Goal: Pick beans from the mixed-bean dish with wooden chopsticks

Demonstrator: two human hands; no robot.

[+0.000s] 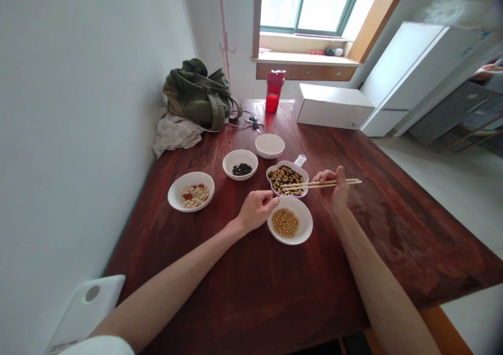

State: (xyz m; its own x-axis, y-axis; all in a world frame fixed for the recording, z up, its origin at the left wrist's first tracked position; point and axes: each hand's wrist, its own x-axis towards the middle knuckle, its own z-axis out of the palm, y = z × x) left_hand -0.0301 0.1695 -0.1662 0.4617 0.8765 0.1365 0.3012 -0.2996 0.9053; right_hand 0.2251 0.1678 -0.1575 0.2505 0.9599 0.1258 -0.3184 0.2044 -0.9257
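Note:
My right hand is closed around a pair of wooden chopsticks, their tips down in a purple-rimmed dish with a short handle. Mixed yellow and black beans fill that dish. Directly in front of it stands a white bowl with yellow soybeans in it. My left hand has its fingers curled in, with the thumb at the left rim of the soybean bowl, apparently gripping it. A second white bowl has black beans inside; a third contains pale and reddish-brown nuts or seeds.
Another white bowl sits behind the dish. Farther back on the dark red table are a red shaker bottle, keys, a green bag on a cloth, and a white box. A wall borders the left side.

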